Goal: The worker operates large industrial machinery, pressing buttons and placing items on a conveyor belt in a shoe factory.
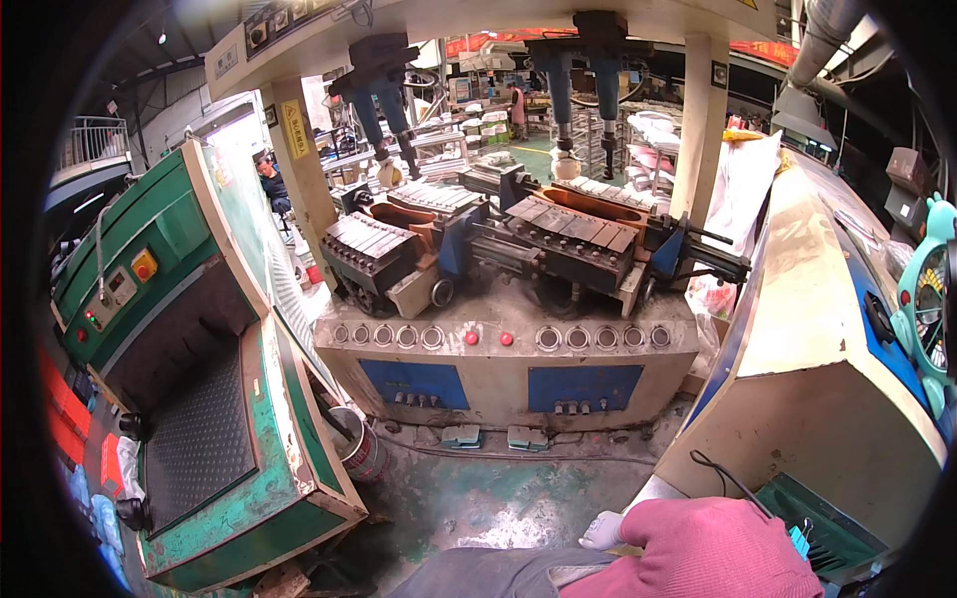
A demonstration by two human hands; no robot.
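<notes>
A: What stood at the far left?
B: Between 8 and 9 o'clock, a green machine (259, 539), with a black studded mat (199, 439) in its open mouth and a yellow-and-red switch (145, 265) on its upper face.

A: And beside it?
B: A bucket (361, 450), on the floor at 7 o'clock.

A: How was the centre arranged?
B: A beige press (498, 384) rose from the centre toward 12 o'clock. Its base bore round fittings and two red buttons (472, 338); above these lay two orange-brown troughs, below blue cylinders (558, 95). Two pale turquoise pedals (463, 436) rested on the floor at 6 o'clock.

A: Where was the material nearest the hands?
B: Dark grey cloth (493, 574) lay at 6 o'clock, along the lower edge, just beside the right hand (602, 531); contact could not be told.

A: And the grip?
B: The right hand, pale-gloved, lay at 5 o'clock, ending a pink sleeve (703, 543); whether it held anything could not be told. The left hand was out of view, its grip likewise undetermined.

A: What bounded the right?
B: A beige cabinet (797, 429) between 3 and 4 o'clock, a turquoise clip (800, 541) at 4, and a turquoise fan (932, 299) at 3.
</notes>
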